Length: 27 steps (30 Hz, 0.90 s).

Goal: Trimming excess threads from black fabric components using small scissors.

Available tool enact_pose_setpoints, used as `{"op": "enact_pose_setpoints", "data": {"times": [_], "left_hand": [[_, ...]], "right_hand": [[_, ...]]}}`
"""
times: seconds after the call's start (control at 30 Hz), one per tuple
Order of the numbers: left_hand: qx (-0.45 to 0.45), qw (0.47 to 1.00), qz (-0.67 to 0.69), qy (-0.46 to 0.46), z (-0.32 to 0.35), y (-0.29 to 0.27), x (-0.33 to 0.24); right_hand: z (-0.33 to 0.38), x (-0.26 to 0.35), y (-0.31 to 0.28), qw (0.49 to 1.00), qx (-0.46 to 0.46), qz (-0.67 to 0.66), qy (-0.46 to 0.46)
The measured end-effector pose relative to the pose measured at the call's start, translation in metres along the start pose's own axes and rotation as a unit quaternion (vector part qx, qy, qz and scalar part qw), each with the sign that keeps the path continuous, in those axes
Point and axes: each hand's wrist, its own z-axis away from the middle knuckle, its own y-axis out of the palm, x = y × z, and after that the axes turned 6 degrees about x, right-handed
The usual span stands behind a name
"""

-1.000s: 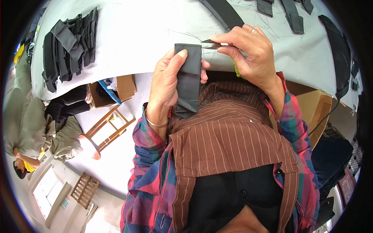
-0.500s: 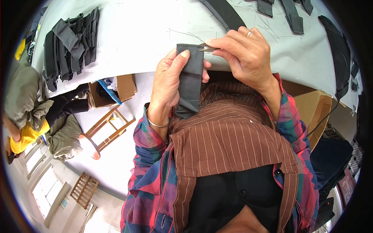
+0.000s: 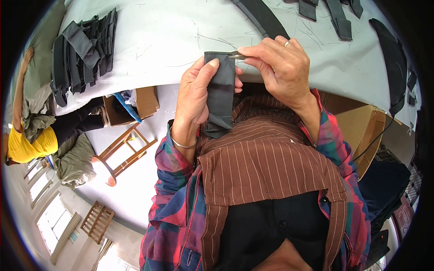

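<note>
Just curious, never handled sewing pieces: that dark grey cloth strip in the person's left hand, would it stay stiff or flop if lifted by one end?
Probably floppy: the grey fabric strip bends over the left hand and its lower end hangs limp. Likely light, since a thumb and fingers alone hold it. It seems unlikely to slip, as the cloth looks matte.

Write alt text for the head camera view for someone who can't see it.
A person's left hand holds up a folded dark grey fabric piece while the right hand pinches small metal snips at its top edge. Behind is a white table with a pile of dark fabric pieces.
</note>
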Motion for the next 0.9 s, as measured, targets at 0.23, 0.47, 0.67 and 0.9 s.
{"op": "enact_pose_setpoints", "data": {"times": [0.23,0.47,0.67,0.9], "left_hand": [[-0.016,1.000,-0.001,-0.002,0.001,0.002,0.000],[-0.034,0.999,-0.002,0.007,0.002,0.000,0.002],[-0.027,1.000,-0.003,0.005,0.003,0.001,0.001],[-0.029,1.000,-0.006,0.008,0.004,0.000,0.001]], "right_hand": [[0.001,0.003,0.000,0.999,-0.004,-0.047,0.026],[0.005,0.009,0.001,1.000,-0.019,0.016,0.006],[0.007,0.011,0.000,0.997,-0.034,0.065,-0.013],[0.005,0.009,-0.005,0.997,-0.035,0.063,-0.019]]}}
